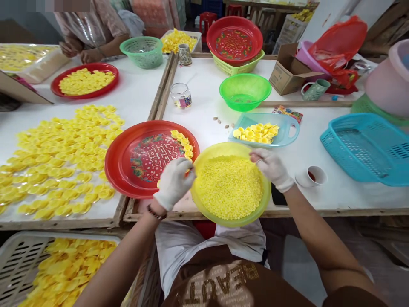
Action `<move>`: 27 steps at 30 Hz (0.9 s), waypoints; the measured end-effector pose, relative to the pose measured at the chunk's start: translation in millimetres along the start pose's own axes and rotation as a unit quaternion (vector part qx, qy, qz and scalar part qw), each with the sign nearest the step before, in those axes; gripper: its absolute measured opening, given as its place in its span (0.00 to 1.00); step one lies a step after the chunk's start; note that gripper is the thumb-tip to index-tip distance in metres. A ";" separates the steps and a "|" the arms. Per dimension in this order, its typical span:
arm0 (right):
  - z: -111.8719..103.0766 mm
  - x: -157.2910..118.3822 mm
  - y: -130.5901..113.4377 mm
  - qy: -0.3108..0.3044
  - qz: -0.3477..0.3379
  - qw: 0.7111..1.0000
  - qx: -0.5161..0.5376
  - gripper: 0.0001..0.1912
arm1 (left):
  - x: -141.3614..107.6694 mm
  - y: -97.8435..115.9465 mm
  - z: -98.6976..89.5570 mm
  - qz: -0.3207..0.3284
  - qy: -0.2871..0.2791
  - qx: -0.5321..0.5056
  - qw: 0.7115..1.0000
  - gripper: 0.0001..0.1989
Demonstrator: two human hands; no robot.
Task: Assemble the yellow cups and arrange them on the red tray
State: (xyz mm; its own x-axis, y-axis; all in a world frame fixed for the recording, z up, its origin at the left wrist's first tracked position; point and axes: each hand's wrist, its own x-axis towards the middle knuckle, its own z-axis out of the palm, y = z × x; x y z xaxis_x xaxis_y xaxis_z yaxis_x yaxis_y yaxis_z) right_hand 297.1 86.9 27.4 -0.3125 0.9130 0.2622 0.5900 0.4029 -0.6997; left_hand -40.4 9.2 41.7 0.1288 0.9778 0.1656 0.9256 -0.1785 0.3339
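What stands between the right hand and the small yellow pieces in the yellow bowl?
Nothing visible does: the gloved right hand reaches over the rim of the yellow bowl, just above the small yellow pieces.

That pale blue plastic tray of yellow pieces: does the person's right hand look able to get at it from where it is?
Probably yes. The white-gloved right hand is at the rim of the yellow plastic bowl, and the pale blue plastic tray lies just beyond, with nothing standing between them.

The letters "BEAUT" (pixel 220 283) are read upside down on the brown garment (pixel 207 290), and a double-happiness sign (pixel 159 154) is printed on the red plate (pixel 112 164).
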 end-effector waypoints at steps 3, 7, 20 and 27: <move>45.8 33.2 -24.7 -0.189 -0.046 0.970 -0.148 0.16 | 32.9 45.6 19.5 0.049 -0.095 -0.013 0.994 0.14; 84.0 65.5 -42.0 -0.266 -0.017 0.924 -0.275 0.13 | 66.6 78.5 52.2 0.001 -0.152 0.040 0.988 0.18; 45.7 -8.7 -55.7 -0.313 -0.118 0.911 -0.243 0.12 | 26.1 87.5 25.8 0.040 -0.206 0.009 0.978 0.23; 65.6 49.4 -49.4 -0.270 -0.031 0.920 -0.283 0.16 | 63.0 84.9 45.7 -0.041 -0.170 -0.008 0.985 0.20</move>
State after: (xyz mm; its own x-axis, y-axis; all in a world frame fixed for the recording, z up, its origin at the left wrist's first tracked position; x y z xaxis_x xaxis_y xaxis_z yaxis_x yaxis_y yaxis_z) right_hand 203.6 107.9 31.3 -0.5926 0.7838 -0.1858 0.8040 0.5613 -0.1963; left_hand 62.6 60.7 38.1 0.1678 0.9689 -0.1818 0.9322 -0.0959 0.3490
